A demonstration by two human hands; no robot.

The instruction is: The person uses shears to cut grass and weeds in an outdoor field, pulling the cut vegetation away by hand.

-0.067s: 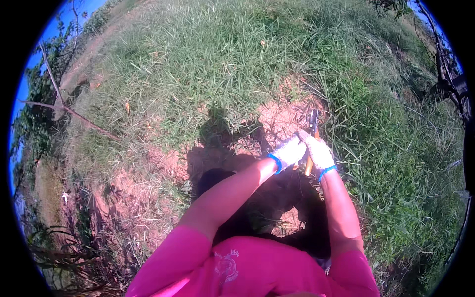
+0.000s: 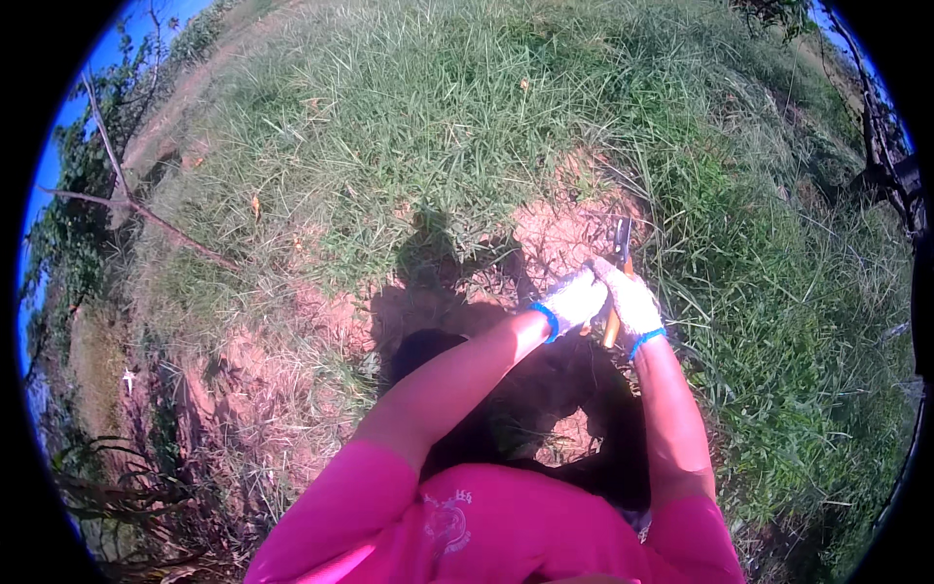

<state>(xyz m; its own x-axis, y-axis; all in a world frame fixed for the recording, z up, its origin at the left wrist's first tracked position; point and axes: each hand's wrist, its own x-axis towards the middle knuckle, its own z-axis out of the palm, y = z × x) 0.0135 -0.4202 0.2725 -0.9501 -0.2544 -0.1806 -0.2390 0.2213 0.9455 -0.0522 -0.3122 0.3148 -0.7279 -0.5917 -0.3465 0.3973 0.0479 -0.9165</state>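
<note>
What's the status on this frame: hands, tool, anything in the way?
Left hand and right hand, both in white gloves, closed together on the orange-handled shears. Blades point out over bare red soil. Tall grass close on the right.

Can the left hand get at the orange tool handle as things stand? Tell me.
Probably yes: the gloved left hand sits right beside the orange handle, which the right hand grips; nothing lies between them.
</note>
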